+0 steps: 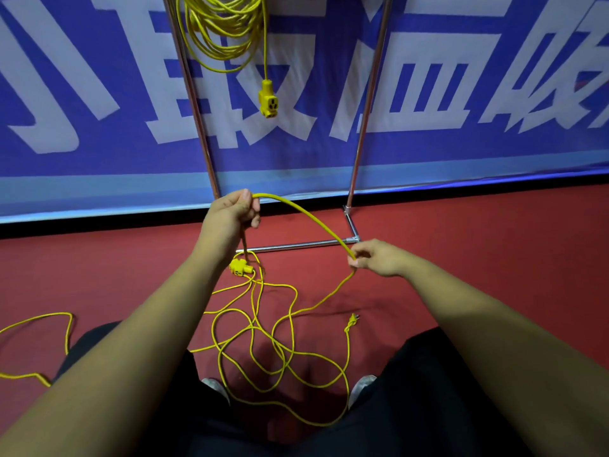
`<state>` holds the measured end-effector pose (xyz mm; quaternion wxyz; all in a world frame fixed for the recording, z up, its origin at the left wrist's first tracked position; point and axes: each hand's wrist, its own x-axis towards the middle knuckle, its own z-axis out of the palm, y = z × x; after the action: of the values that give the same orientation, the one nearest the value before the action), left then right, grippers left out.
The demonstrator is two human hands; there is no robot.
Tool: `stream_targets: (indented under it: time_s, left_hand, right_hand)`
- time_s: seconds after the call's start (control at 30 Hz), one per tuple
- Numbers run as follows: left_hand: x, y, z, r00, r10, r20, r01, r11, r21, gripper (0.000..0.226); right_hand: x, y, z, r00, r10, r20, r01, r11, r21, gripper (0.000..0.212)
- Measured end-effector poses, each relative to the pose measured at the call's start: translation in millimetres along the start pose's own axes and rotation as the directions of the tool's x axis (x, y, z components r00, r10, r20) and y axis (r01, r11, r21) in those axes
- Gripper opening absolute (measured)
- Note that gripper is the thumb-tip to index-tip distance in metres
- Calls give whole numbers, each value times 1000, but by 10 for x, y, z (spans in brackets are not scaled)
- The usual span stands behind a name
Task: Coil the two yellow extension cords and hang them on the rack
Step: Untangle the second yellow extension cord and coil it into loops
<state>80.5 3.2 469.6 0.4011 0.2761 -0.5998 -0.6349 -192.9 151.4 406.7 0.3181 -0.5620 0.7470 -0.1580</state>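
Below rack (pixel 368 94), left hand (pixel 230 214) grips cord (pixel 306 216), right hand (pixel 379 258) pinches it. Risk: tangle (pixel 270 341) on floor (pixel 478 258) may knot or snag as loops get drawn up.

Both extension cords (pixel 290 311) are showing bright yellow, the floor (pixel 494 258) is looking deep red, the banner (pixel 99 94) is showing blue with pale lettering, rack (pixel 369 94) is gleaming chrome.

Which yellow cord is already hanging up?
The coiled cord at the top, hanging on the rack. The other cord sprawls loose on the red floor.
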Motion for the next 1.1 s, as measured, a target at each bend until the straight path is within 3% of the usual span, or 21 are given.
stream_targets:
  time_s: [0.07,0.13,0.17,0.23,0.3,0.4,0.5,0.67,0.73,0.8,0.87,0.93,1.1]
  left_hand:
    - [49,-59,-50,995,-21,-101,38,985,168,30]
    - [78,-99,-100,979,-18,-202,105,897,430,22]
    - [67,-76,-96,977,12,-213,102,851,515,34]
    - [3,33,3,991,93,-99,-19,816,577,41]
    - [-65,176,173,992,63,112,-112,855,506,31]
    - [-105,257,336,946,-23,322,-96,933,348,34]
    - [-20,235,287,962,60,266,-126,963,239,37]
    - [60,357,139,991,101,83,-90,987,-136,38]
    - [94,384,63,995,92,33,-89,992,-88,38]
    - [137,383,-15,996,92,-5,-90,983,158,34]
    - [170,354,-86,993,93,-68,-55,902,429,16]
    - [177,338,-98,993,89,-73,-31,816,577,30]
    - [77,419,241,971,-16,239,-105,868,485,29]
  right_hand:
    - [25,-126,-27,995,-10,-100,19,996,85,15]
    - [-2,-396,-119,970,-57,-237,98,981,167,13]
    - [-41,-594,-186,954,-98,-284,152,973,176,14]
    - [-145,-1036,-323,932,-219,-289,265,955,133,17]
    - [-244,-1422,-437,902,-340,-267,360,932,29,16]
    - [-280,-1644,-525,876,-389,-285,393,918,-46,14]
    - [-183,-1382,-472,915,-324,-241,338,941,19,15]
    - [46,-431,-33,989,-144,-27,143,989,-27,10]
    - [43,-210,105,999,-37,32,37,999,14,11]
    - [40,-164,138,999,-7,-36,11,993,114,13]
    - [28,-308,70,985,-35,-171,74,971,227,13]
    - [19,-575,-53,962,-105,-254,170,954,248,13]
    - [-25,-1368,-329,900,-299,-318,322,947,20,18]
